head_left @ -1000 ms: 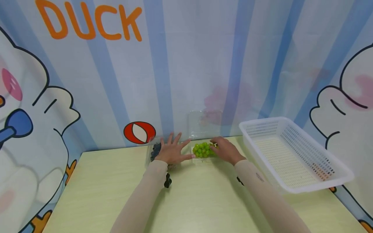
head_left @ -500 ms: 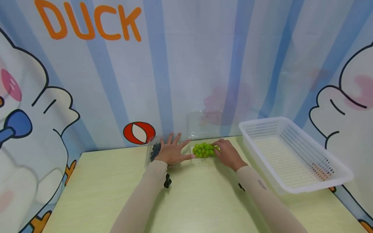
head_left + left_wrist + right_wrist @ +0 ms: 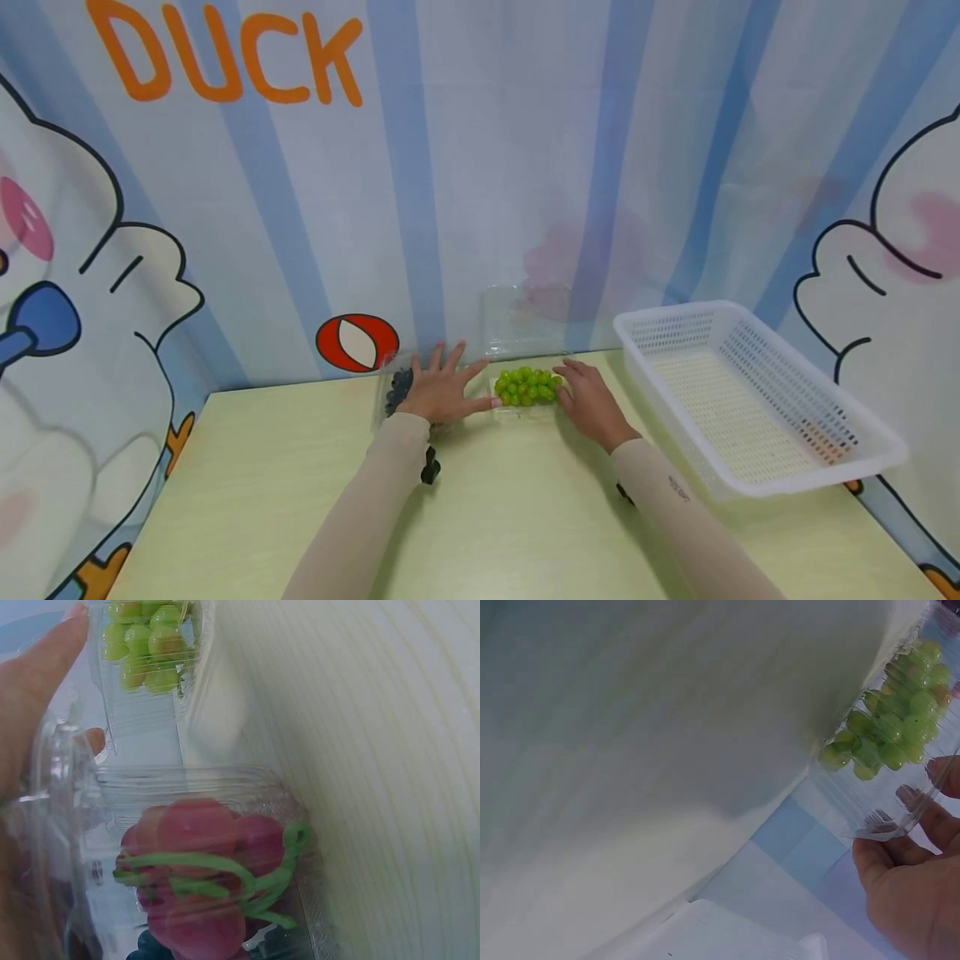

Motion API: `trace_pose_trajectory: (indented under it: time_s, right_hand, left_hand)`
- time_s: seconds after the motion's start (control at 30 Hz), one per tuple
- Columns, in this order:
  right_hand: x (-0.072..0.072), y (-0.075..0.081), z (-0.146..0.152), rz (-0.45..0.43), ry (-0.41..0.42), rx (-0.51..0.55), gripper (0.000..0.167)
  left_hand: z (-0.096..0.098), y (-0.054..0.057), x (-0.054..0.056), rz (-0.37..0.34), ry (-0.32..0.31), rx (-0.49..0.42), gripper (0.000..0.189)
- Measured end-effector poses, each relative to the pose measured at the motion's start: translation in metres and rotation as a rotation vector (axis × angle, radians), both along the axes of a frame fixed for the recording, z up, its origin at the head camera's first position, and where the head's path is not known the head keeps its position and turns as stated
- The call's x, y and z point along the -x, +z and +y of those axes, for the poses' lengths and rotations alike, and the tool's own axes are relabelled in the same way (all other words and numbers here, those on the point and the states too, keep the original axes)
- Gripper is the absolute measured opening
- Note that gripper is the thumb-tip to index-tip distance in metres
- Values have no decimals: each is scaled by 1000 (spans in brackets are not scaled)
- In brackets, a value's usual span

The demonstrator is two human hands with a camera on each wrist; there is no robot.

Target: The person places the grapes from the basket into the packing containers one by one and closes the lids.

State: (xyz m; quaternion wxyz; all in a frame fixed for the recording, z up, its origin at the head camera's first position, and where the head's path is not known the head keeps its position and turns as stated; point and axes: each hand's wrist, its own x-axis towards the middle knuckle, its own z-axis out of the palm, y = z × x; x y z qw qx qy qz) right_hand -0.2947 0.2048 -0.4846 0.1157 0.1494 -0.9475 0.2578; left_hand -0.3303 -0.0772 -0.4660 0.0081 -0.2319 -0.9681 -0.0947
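Observation:
My left hand (image 3: 442, 393) lies with fingers spread over the clear plastic box (image 3: 187, 778) on the left. Inside it are red grapes (image 3: 202, 926) with a green stem and dark grapes (image 3: 399, 392). The left thumb reaches the edge of a second clear box (image 3: 142, 727), which holds a bunch of green grapes (image 3: 525, 387). This box's transparent lid (image 3: 527, 321) stands raised at the back. At its right end is my right hand (image 3: 592, 404), thumb and forefinger apart. In the right wrist view, its loosely bent fingers (image 3: 874, 862) overlap the box's end wall.
A white perforated plastic basket (image 3: 750, 487) stands to the right of the right forearm. The pale wooden table (image 3: 495, 517) meets a striped cartoon curtain (image 3: 480, 167) directly behind the boxes.
My right hand has drawn back to the right, off the green grapes to the box's right end, uncovering more of the bunch. The left hand has stayed in place.

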Motion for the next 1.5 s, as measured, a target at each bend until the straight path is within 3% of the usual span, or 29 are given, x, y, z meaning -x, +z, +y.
trace_pose_trajectory:
  time_s: [0.43,0.8,1.0,1.1,1.5]
  right_hand:
    - [0,13,5,-104,-75,78,48]
    - [0,29,16,-304,-124,208,53]
    - [-2,35,22,-504,-140,414,54]
    - [-4,36,23,-560,-144,504,54]
    - [-9,35,27,-618,-166,576,58]
  left_hand:
    - [0,2,-2,-9,-12,-5,84]
    - [1,1,-1,-7,-2,15,85]
    - [0,0,1,-22,-1,18,85]
    - [-1,-2,2,-24,0,13,85]
    - [-1,-2,1,-17,-7,-10,84]
